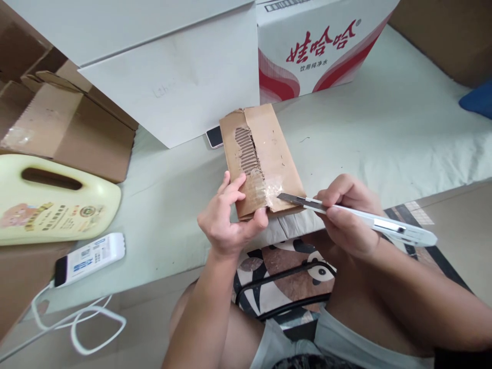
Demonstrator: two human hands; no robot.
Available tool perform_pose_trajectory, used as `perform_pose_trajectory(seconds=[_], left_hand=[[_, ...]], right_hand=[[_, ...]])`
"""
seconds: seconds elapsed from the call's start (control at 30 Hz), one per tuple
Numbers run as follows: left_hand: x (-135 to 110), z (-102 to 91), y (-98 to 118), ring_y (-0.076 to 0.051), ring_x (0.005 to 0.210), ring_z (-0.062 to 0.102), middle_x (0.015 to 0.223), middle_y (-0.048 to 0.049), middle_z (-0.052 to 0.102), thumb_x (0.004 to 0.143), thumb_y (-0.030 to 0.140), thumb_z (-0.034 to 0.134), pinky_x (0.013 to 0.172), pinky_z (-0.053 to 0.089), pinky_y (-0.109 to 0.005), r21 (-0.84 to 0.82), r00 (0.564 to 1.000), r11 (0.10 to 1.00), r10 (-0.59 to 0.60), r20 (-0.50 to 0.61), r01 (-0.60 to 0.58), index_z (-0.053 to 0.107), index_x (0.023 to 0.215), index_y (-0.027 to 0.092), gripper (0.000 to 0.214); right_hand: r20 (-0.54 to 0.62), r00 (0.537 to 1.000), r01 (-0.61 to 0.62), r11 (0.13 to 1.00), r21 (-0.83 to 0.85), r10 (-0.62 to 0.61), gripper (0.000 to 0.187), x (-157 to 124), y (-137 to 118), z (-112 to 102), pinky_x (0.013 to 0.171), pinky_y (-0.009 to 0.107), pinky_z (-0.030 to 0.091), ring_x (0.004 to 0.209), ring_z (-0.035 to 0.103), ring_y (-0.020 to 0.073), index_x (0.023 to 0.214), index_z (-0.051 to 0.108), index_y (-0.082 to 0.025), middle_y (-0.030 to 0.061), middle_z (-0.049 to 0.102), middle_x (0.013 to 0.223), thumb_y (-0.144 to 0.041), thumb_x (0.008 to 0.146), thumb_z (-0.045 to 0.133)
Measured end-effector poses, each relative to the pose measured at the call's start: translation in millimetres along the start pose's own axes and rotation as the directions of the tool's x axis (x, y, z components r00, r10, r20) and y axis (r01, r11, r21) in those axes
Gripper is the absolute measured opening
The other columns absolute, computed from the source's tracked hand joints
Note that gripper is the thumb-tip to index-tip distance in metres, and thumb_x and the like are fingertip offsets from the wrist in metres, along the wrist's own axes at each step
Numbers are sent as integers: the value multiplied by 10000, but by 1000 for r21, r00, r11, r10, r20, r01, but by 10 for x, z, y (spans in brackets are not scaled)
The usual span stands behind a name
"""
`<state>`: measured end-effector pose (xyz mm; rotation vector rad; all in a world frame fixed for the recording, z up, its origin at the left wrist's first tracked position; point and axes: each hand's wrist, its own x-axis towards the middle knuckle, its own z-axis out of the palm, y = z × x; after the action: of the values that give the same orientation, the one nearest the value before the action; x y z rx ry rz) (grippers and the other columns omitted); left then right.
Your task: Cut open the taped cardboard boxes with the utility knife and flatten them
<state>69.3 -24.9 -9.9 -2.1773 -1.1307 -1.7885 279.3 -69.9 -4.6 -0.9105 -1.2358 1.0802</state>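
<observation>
My left hand (pixel 228 218) pinches the near edge of a brown cardboard piece (pixel 265 154), thumb under it and fingers on top. The cardboard lies tilted on a pale green sheet (pixel 384 128); a strip of its top layer is torn off, showing corrugation, and clear tape clings near its lower corner. My right hand (pixel 346 218) grips a white utility knife (pixel 369 220) like a pen. Its extended blade tip rests on the cardboard's near right corner, beside the tape.
A white box (pixel 172 72) and a red-and-white printed carton (pixel 319 46) stand behind. A phone (pixel 214 137) peeks out under the white box. At left lie a cream plastic jug (pixel 54 205), a white power bank (pixel 90 258) with cable, and open brown boxes (pixel 69 128).
</observation>
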Motion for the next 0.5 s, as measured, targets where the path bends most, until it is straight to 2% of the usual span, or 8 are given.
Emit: perform_pose_trajectory(seconds=[0.23,0.5], left_hand=[[-80,-22,-65,-300,957,795,1079,-121,806,827,346,749,917,664,-507,3,1000,1000,-3,-24,3,629,982,185,253],[-43,26,21,-283,928,800,1033,-98,815,881,445,683,871,687,-489,81,1000,996,23,9,-23,596,937,202,265]], right_hand=[[-7,999,-42,999,8,42,203,11,-27,30,487,303,233,478,338,124,825,527,-254,-51,446,574,-410,884,643],[-9,1000,-18,1000,5,18,148,-8,-49,34,512,314,250,501,352,126,856,554,-256,-48,459,604,-369,907,634]])
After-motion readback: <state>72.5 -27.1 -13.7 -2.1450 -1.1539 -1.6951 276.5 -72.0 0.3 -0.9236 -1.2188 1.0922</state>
